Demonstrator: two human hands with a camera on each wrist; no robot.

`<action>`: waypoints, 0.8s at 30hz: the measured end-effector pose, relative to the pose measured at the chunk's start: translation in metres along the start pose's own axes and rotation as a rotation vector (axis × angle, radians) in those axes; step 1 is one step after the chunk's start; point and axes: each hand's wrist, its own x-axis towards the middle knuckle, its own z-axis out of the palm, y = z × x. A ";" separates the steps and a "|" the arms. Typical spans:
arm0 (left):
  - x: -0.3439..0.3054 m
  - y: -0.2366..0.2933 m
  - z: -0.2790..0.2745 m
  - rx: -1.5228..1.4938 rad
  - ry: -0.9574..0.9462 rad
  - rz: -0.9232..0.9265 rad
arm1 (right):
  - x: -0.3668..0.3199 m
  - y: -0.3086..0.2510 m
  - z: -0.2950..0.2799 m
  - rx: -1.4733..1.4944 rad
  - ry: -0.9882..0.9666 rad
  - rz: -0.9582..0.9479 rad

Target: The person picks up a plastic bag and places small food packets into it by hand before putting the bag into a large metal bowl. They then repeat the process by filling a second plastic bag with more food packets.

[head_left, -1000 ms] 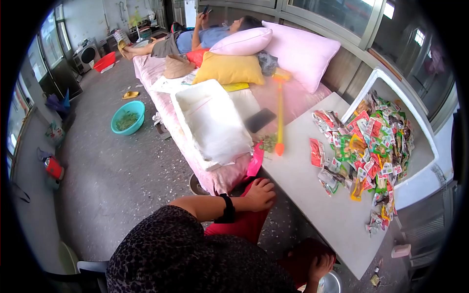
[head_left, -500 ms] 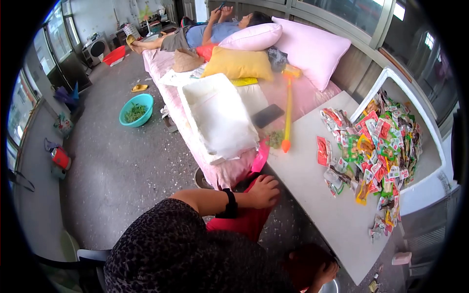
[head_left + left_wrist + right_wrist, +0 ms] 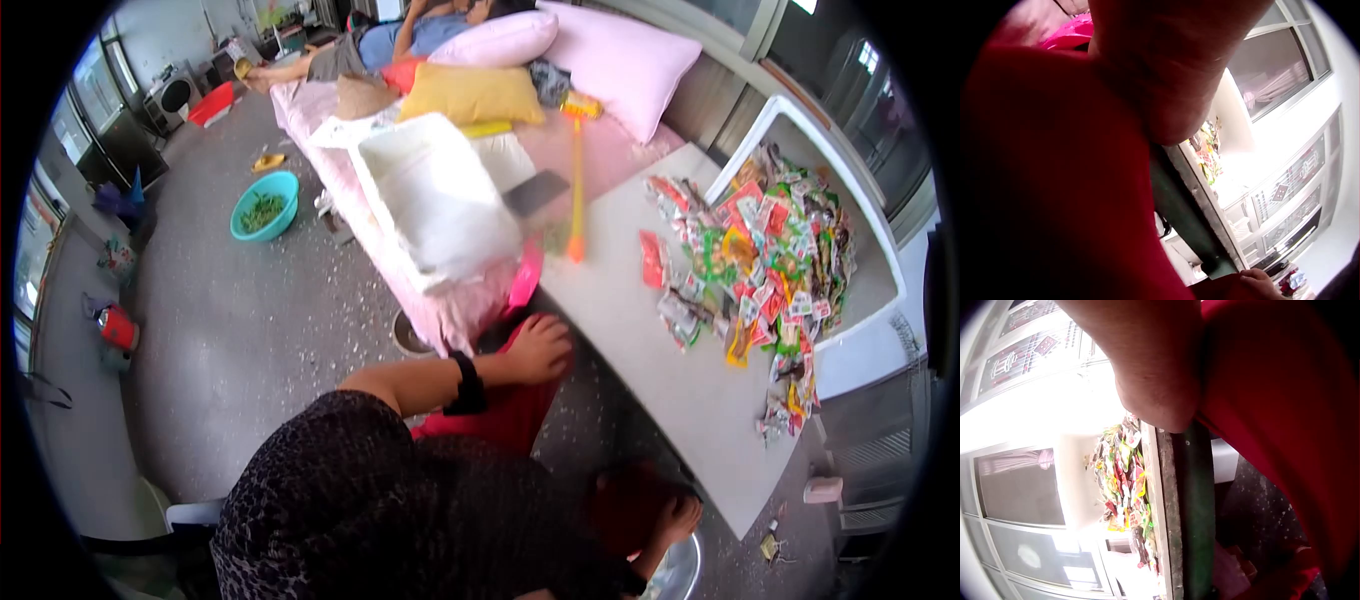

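My left hand (image 3: 540, 350) rests on the left knee of the red trousers (image 3: 490, 425), with a dark band on its wrist. The right hand (image 3: 682, 520) lies over the other knee, close to the table edge. Neither hand holds a thing. Beside the knees stands a pale table (image 3: 620, 330), bearing a heap of small colourful snack packets (image 3: 770, 280). The heap spills from a white foam box (image 3: 885, 275) tipped on its side. In the left wrist view the left hand (image 3: 1166, 69) presses on red cloth; the right wrist view shows the right hand (image 3: 1154, 375) likewise.
A white foam tray (image 3: 435, 210) sits on the pink-covered bed, near a dark phone (image 3: 537, 193) and a yellow stick (image 3: 578, 200). Pillows (image 3: 470, 95) and a person lying down (image 3: 430, 38) are behind. A teal basin with greens (image 3: 265, 207) stands on the floor.
The head view has shifted, so the bed, table and packets appear higher in the picture. Both hands stay on the knees.
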 end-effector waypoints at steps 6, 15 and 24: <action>0.020 -0.022 -0.049 -0.164 0.145 0.039 | 0.000 -0.007 -0.006 0.005 -0.010 -0.029; 0.044 -0.169 -0.138 0.266 0.041 -0.688 | 0.004 -0.011 0.003 0.049 0.005 -0.075; 0.026 -0.207 -0.132 0.016 -0.068 -0.738 | 0.013 -0.038 -0.005 0.097 -0.094 -0.038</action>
